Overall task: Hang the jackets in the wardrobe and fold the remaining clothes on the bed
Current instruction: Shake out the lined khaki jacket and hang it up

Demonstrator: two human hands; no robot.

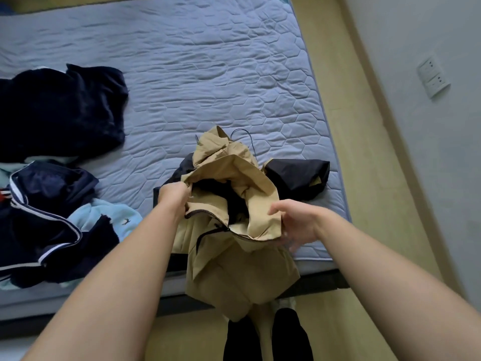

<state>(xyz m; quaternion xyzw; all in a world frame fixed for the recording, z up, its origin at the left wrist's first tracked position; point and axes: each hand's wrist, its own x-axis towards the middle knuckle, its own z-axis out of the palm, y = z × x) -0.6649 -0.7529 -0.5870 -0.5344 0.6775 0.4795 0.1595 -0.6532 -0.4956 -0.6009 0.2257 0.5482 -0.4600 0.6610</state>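
The tan jacket (234, 251) sits at lower centre, bunched on the near edge of the bed (195, 74), its lower part hanging over the edge; its dark lining shows at the open top. The left hand (173, 198) grips the jacket's left edge, fingers curled tight into the cloth; the right hand (294, 225) holds the right edge with fingers fairly straight beneath the fabric and thumb above. Dark navy and pale blue clothes (59, 178) lie heaped at the left of the frame; a socket (433, 76) shows at upper right.
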